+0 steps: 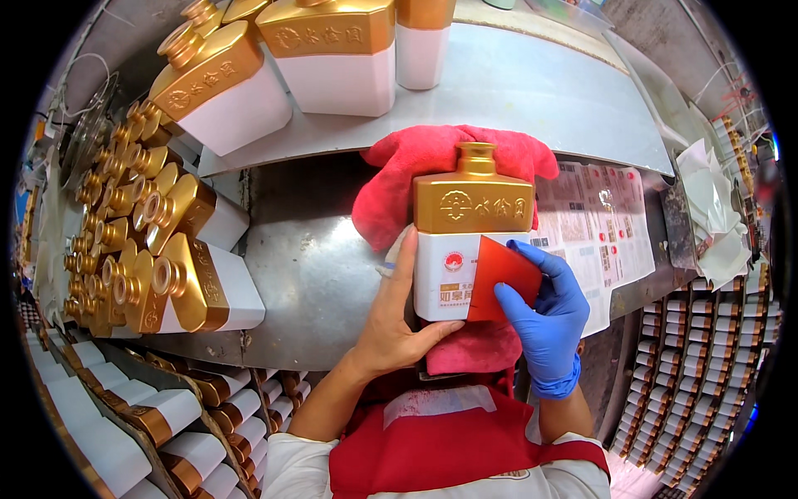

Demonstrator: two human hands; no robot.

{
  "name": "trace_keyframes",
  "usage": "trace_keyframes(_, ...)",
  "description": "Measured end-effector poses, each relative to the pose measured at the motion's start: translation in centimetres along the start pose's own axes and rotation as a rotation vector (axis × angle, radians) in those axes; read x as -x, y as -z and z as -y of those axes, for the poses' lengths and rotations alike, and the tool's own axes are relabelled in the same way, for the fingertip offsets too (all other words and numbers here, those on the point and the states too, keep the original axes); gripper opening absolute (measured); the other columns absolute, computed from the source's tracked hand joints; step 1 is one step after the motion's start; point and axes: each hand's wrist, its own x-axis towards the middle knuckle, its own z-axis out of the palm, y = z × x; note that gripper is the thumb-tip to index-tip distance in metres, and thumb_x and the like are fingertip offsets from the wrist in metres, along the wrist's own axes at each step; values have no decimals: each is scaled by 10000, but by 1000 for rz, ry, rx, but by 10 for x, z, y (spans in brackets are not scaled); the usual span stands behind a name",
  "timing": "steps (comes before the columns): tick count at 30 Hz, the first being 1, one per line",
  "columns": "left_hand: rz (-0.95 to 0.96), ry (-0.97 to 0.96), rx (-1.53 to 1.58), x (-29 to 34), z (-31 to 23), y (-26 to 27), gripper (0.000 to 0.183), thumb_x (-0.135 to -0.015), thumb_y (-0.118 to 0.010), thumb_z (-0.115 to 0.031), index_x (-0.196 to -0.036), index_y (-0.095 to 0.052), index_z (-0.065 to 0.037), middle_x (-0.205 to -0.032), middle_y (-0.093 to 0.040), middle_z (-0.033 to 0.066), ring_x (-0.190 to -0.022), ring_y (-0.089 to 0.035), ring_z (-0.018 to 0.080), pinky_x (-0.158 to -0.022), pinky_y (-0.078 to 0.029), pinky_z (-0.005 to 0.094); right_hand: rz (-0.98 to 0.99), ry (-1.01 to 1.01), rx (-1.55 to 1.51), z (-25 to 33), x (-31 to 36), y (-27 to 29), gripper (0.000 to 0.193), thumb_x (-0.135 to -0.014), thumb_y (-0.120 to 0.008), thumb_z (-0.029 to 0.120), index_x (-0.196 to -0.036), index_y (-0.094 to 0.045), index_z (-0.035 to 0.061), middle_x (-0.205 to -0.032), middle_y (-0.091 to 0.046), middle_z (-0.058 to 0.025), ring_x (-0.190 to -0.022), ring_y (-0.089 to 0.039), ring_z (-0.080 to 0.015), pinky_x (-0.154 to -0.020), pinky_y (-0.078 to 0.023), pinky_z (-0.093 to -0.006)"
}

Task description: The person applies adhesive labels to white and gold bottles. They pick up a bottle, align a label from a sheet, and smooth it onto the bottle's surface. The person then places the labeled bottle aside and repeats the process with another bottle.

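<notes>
Left hand (397,320) steadies the bottle (465,241) — gloved right hand (540,312) presses a red scraper (503,279).

We work at a scuffed metal bench (307,274), with a pale conveyor belt (515,91) curving along its far edge. Racks of gold-and-white bottles (179,416) stand below its left edge, and more rows (698,374) fill the right. Bright, even light falls over everything; grey floor (657,33) shows beyond the belt.
</notes>
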Motion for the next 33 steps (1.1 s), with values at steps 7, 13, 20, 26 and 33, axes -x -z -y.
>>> trace_keyframes(7, -2, -7, -9, 0, 1, 0, 1094, -694, -763, 15, -1486, -9, -28, -1485, -245, 166, -1326, -361, 263, -1065, -347, 386, -9, 23, 14, -1, -2, -1, 419, -787, -648, -88, -1190, -553, -28, -1122, -553, -68, -1036, -556, -143, -861, -504, -269)
trace_keyframes(13, -1, -2, -2, 0, 0, 0, 1097, -691, -765, 14, -1486, -10, -24, -1484, -245, 166, -1331, -353, 263, -1070, -338, 386, -18, 47, 75, -3, -4, -1, 398, -783, -663, -68, -1168, -575, -17, -1088, -564, -56, -1005, -571, -133, -838, -509, -263)
trace_keyframes(20, -33, -9, 107, 0, 0, -3, 1047, -709, -774, -77, -1480, -70, 6, -1495, -233, 209, -1376, -264, 318, -1104, -235, 382, -72, 129, 235, -7, -1, -2, 398, -759, -699, -24, -1142, -622, 55, -962, -570, -20, -825, -549, -81, -687, -463, -210)
trace_keyframes(26, -43, 0, 105, 0, -1, -4, 1044, -709, -770, -65, -1480, -70, 6, -1485, -259, 204, -1360, -296, 301, -1094, -255, 366, -94, 194, 279, -8, 1, -4, 408, -751, -711, -7, -1144, -625, 64, -927, -566, -30, -764, -538, -92, -659, -452, -218)
trace_keyframes(33, -48, -13, 128, -2, -4, -5, 1050, -701, -772, -56, -1480, -71, 6, -1462, -300, 200, -1334, -340, 293, -1081, -280, 365, -24, 188, 382, -4, 2, 1, 426, -763, -666, -96, -1164, -567, 6, -1133, -590, -84, -994, -590, -127, -788, -502, -228)
